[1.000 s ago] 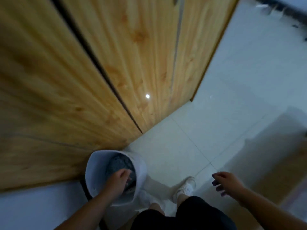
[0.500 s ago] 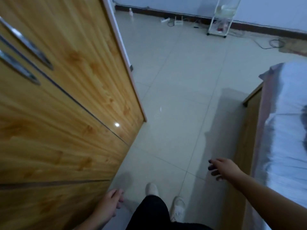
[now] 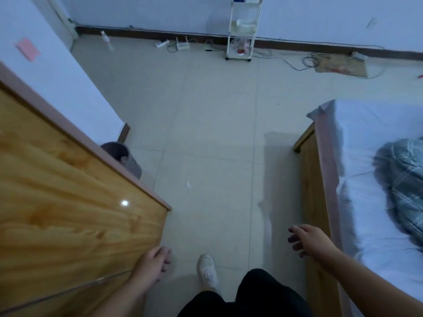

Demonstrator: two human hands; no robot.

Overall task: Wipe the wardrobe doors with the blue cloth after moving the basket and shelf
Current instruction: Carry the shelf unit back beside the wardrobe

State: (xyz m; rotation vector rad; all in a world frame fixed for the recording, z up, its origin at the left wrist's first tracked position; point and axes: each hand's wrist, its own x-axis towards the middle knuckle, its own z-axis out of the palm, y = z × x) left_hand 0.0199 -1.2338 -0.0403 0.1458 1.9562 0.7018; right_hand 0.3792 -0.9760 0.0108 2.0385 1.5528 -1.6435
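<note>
Head view: the left hand (image 3: 153,264) hangs empty, fingers loosely curled, just beside the wardrobe (image 3: 68,213) corner; the right hand (image 3: 307,239) is spread, holding nothing, near the bed (image 3: 320,179). Far ahead of both stands the white shelf (image 3: 242,30) by the wall; the blue cloth is unseen

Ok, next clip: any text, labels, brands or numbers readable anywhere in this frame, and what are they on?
None can be read.
Pink paper stuck on the wall: no legible writing.
Packages on the white rolling shelf: print too small and blurred.
Router and power strip by the baseboard: no readable marks.
Wardrobe door: bare wood grain, no label.
</note>
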